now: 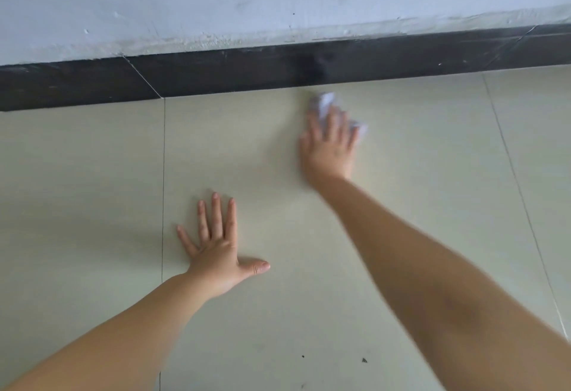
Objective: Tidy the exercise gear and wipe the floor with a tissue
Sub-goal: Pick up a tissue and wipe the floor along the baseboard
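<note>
The crumpled white paper tissue (327, 109) is down on the pale beige tiled floor (417, 155), just short of the black skirting strip (216, 76) along the foot of the grey-white painted wall (216, 4). My right hand (329, 149) lies flat over it, fingers spread and pressing it to the tile, with bits of tissue poking out past my fingertips and at the far side. That hand is blurred, so I read it as mid-stroke.

My left hand (219, 251) is empty, palm down and fingers splayed on the floor nearer to me, just right of a thin grout line (163, 205). It's my prop, taking my weight while I reach.

For a clean job, I want steady downward pressure through the whole palm, not just the fingertips, so the tissue doesn't ball up or slip out. It's thin stuff and I reckon it'll tear if I drag hard across the grout. Overlapping strokes, working from the skirting back towards me, should pull the dirt my way.

A couple of small dark specks (364, 360) sit on the tile close to me, well apart from the tissue, so that patch needs a pass too. No exercise gear in view here.
</note>
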`<move>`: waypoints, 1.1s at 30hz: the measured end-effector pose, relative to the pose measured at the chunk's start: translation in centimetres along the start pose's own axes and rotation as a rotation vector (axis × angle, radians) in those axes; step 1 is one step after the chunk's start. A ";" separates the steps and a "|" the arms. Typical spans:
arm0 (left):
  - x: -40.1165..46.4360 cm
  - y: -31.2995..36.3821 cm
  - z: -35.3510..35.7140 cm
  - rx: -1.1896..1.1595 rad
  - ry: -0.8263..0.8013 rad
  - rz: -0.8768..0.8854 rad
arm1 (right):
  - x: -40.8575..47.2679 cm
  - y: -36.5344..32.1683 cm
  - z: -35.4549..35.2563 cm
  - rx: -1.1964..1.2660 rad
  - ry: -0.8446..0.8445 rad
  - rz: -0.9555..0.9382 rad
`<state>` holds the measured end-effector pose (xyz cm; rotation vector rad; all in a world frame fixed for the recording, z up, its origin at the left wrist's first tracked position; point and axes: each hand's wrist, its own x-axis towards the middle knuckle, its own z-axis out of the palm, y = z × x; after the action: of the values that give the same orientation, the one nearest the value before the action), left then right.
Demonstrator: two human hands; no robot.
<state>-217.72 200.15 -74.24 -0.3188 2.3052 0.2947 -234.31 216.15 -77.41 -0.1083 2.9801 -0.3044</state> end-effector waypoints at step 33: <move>0.7 -0.3 0.5 0.045 0.066 0.044 | -8.9 19.0 -5.1 0.128 -0.077 0.787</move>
<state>-217.78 199.87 -75.15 -0.2589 2.3831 0.2570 -227.39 236.42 -75.20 1.0013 2.6452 -0.3635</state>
